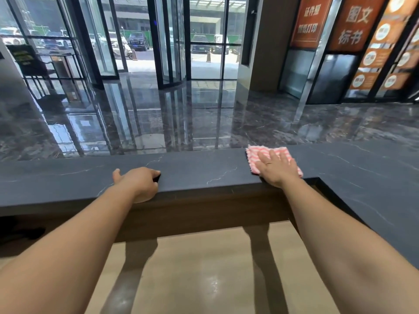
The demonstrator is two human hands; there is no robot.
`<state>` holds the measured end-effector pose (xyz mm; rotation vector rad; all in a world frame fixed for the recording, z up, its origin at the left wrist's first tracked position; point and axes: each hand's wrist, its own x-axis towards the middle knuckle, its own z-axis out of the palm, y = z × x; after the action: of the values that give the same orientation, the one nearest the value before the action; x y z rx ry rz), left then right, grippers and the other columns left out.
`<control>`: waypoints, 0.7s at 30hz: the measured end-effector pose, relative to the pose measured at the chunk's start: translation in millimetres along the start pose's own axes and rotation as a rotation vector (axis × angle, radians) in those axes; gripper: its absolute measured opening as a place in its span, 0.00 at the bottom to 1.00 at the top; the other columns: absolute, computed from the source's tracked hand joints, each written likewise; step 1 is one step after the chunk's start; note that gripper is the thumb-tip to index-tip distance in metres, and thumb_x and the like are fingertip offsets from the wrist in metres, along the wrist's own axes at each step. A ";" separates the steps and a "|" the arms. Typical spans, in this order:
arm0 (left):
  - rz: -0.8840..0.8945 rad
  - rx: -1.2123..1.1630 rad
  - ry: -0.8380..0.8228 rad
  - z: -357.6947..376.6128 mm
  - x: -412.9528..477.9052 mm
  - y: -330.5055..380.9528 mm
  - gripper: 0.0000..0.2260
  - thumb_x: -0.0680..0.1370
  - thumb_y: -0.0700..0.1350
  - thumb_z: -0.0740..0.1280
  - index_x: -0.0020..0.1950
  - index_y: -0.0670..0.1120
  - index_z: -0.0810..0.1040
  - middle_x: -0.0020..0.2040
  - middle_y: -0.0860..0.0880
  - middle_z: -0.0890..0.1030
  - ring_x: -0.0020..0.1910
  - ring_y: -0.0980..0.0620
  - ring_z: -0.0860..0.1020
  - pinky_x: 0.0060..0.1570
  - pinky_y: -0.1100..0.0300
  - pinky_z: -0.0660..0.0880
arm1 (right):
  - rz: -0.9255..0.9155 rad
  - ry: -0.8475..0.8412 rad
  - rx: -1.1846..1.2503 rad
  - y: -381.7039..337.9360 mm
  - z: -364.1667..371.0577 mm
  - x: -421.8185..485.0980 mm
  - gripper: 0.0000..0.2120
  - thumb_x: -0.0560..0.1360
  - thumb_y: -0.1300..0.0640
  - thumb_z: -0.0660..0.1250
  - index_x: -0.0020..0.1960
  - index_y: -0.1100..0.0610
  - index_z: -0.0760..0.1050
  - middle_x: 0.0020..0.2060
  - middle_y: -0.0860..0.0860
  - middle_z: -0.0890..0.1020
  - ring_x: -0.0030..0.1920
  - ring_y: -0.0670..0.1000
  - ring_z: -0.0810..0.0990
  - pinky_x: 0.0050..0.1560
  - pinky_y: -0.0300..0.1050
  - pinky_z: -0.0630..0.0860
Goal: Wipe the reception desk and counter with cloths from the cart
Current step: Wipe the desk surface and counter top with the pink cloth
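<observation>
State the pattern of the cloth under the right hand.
Pink-and-white striped fabric cloth; head view shows it best.

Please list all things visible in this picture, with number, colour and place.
cloth: one, pink and white stripes, flat on the counter at right
counter: one, dark grey stone, across the middle
desk: one, light brown, below the counter
floor: one, dark glossy marble, beyond the counter
glass doors: several, black frames, far middle
signs: several, orange, upper right
sign stand: one, black, far left
left hand: one, fingers curled, on the counter's near edge
right hand: one, flat on the cloth
</observation>
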<state>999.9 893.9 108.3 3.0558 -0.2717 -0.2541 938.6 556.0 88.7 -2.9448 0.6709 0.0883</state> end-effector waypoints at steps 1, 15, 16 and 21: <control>0.008 0.012 0.003 0.8 -0.2 -0.4 0.20 0.83 0.49 0.54 0.75 0.60 0.64 0.74 0.56 0.68 0.74 0.48 0.64 0.73 0.41 0.44 | 0.030 0.005 0.003 2.3 -0.1 -0.3 0.25 0.83 0.41 0.42 0.79 0.42 0.45 0.79 0.51 0.45 0.79 0.57 0.41 0.76 0.59 0.40; 0.124 -0.638 0.156 14.6 -5.7 -61.6 0.22 0.81 0.39 0.60 0.74 0.54 0.68 0.70 0.53 0.74 0.71 0.46 0.68 0.72 0.45 0.64 | -0.061 0.077 0.068 -208.3 36.8 -71.8 0.30 0.82 0.45 0.50 0.80 0.48 0.43 0.79 0.57 0.42 0.77 0.65 0.37 0.73 0.66 0.37; 0.114 -0.635 0.178 15.1 -8.0 -71.1 0.22 0.81 0.39 0.60 0.74 0.53 0.68 0.70 0.53 0.73 0.71 0.46 0.68 0.71 0.44 0.64 | -0.119 0.071 0.073 -227.6 40.4 -78.3 0.30 0.82 0.45 0.50 0.80 0.49 0.43 0.79 0.57 0.41 0.76 0.65 0.36 0.73 0.67 0.37; 0.063 -0.478 0.270 9.6 -30.5 -108.4 0.17 0.78 0.39 0.62 0.64 0.52 0.78 0.57 0.51 0.82 0.60 0.45 0.76 0.57 0.54 0.68 | -0.438 -0.023 0.075 -317.7 53.7 -111.2 0.27 0.83 0.45 0.47 0.80 0.47 0.44 0.79 0.55 0.42 0.77 0.62 0.35 0.72 0.66 0.31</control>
<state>987.1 1005.4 95.3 2.5633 -0.2469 0.0891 974.9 894.8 77.7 -2.9339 0.0162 0.0535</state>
